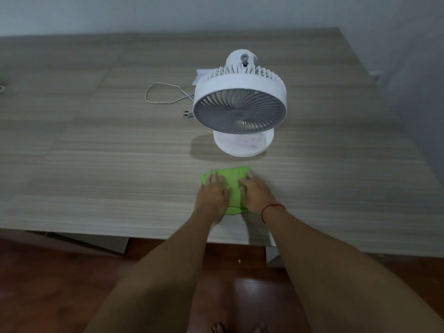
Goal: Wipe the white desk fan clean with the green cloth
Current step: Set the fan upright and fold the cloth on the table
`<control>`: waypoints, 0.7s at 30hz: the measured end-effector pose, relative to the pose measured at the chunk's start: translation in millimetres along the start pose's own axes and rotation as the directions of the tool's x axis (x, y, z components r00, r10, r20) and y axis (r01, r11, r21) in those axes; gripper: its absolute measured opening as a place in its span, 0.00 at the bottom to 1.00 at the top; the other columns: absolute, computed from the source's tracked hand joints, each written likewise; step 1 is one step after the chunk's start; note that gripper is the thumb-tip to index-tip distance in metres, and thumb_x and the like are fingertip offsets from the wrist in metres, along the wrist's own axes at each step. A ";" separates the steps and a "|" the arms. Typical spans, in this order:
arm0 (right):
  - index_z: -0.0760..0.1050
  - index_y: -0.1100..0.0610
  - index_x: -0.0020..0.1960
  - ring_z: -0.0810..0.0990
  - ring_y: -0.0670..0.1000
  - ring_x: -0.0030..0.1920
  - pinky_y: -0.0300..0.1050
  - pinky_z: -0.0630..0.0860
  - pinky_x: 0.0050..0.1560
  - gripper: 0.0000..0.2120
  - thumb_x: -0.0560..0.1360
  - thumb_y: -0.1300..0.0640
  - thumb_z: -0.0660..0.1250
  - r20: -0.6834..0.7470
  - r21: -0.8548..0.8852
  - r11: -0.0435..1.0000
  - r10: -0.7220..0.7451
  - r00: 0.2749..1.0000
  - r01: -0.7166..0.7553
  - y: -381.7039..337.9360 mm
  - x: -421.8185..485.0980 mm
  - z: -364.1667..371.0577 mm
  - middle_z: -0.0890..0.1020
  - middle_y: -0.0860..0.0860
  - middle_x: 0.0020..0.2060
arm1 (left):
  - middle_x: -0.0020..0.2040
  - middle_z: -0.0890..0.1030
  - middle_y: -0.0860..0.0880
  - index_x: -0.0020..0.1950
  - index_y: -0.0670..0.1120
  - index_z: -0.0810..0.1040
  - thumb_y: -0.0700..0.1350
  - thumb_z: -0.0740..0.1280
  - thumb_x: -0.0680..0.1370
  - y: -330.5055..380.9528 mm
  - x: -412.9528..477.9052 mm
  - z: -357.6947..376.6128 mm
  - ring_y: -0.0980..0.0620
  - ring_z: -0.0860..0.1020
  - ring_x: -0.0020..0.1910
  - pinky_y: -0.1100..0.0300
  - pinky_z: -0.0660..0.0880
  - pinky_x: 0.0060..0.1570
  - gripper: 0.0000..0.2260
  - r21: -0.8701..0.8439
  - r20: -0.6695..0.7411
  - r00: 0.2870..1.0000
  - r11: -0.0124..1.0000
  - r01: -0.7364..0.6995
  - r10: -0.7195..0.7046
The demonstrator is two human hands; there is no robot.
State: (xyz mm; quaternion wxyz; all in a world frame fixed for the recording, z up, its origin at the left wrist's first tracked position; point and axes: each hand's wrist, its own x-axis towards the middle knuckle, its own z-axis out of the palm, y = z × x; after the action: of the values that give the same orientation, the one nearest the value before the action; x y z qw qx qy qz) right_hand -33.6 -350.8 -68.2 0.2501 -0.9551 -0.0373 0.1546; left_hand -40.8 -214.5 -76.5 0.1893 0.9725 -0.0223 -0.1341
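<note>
The white desk fan (240,102) stands upright on the wooden table, its grey grille facing me and its round base showing faint pinkish marks. Just in front of the base lies the green cloth (234,181), folded flat. My left hand (212,194) rests palm-down on the cloth's left part with the fingers straight. My right hand (254,194) lies on the right part, thumb stretched forward, the fingers partly bent on the fabric. A red string circles my right wrist.
The fan's white cord (163,92) loops on the table (96,164) to the fan's left, ending in a grey plug (188,114). The table's front edge runs just below my hands. A wall stands close on the right. Dark wood floor lies below.
</note>
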 end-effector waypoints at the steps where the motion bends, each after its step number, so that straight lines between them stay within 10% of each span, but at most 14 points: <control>1: 0.73 0.59 0.62 0.66 0.60 0.72 0.50 0.65 0.70 0.15 0.79 0.59 0.56 -0.010 -0.043 0.999 0.000 1.000 0.000 2.0 -1.0 4.0 0.62 0.58 0.75 | 0.80 0.51 0.43 0.78 0.43 0.54 0.51 0.49 0.83 -4.0 1.1 3.4 0.45 0.50 0.80 0.48 0.50 0.77 0.25 0.033 0.027 0.999 0.999 -0.017 0.016; 8: 0.56 0.54 0.77 0.50 0.50 0.79 0.56 0.45 0.76 0.24 0.82 0.51 0.46 -0.165 -0.153 0.988 0.008 0.986 -0.033 13.8 -8.6 32.7 0.52 0.50 0.79 | 0.81 0.49 0.47 0.80 0.47 0.49 0.53 0.48 0.83 -27.4 10.8 15.1 0.48 0.48 0.80 0.47 0.44 0.77 0.26 0.129 -0.068 0.983 0.978 -0.162 0.172; 14: 0.73 0.59 0.63 0.67 0.56 0.69 0.52 0.59 0.67 0.18 0.78 0.52 0.54 -0.367 -0.199 0.979 -0.040 0.929 -0.036 9.8 -13.9 39.2 0.70 0.55 0.70 | 0.81 0.51 0.46 0.79 0.46 0.53 0.54 0.51 0.82 -38.0 15.1 23.9 0.48 0.49 0.80 0.47 0.46 0.77 0.27 0.139 -0.135 0.958 0.963 -0.233 0.251; 21: 0.74 0.57 0.64 0.65 0.55 0.72 0.52 0.57 0.70 0.19 0.79 0.52 0.52 -0.505 -0.026 0.999 0.015 0.863 -0.033 10.8 -23.2 66.2 0.67 0.52 0.73 | 0.80 0.54 0.46 0.78 0.45 0.56 0.56 0.53 0.81 -42.0 13.6 30.9 0.47 0.52 0.80 0.49 0.48 0.77 0.28 0.188 -0.204 0.936 0.950 -0.251 0.287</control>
State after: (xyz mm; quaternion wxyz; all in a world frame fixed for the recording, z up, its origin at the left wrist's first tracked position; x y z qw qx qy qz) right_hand -76.6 -332.8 -121.8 0.2328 -0.9668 0.0387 -0.0982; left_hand -36.3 -188.0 -123.2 0.1289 0.9811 -0.1441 0.0081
